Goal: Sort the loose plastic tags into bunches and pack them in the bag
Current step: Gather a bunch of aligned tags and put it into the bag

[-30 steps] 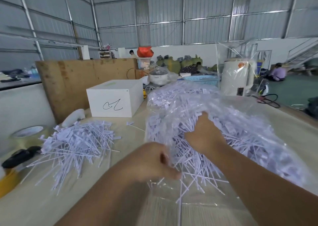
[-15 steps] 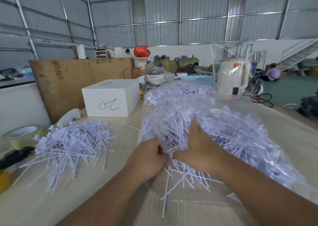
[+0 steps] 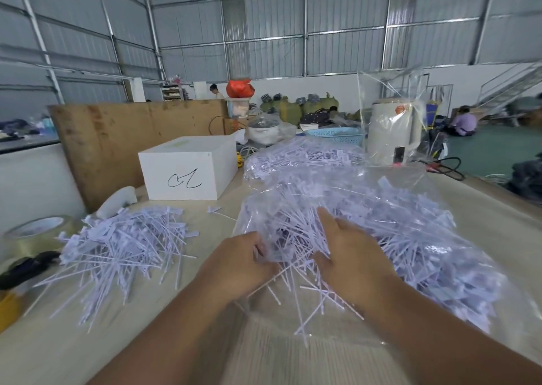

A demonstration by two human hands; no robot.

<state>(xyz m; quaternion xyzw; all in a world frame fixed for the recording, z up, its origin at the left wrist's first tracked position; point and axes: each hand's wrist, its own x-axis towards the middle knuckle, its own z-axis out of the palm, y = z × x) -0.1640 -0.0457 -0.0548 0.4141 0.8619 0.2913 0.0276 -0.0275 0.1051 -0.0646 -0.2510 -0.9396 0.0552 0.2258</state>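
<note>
A metal-walled warehouse hall surrounds a pale worktable (image 3: 146,334). On it lies a clear plastic bag (image 3: 440,267) stuffed with white plastic tags, its mouth toward the person. The left hand (image 3: 237,263) curls its fingers around the bag's edge and some tag stems at the mouth. The right hand (image 3: 349,255) lies flat with fingers straight, pressing on the tags at the mouth. A loose pile of tags (image 3: 123,246) sits to the left, near a white box (image 3: 187,173) and a tape roll (image 3: 35,232).
</note>
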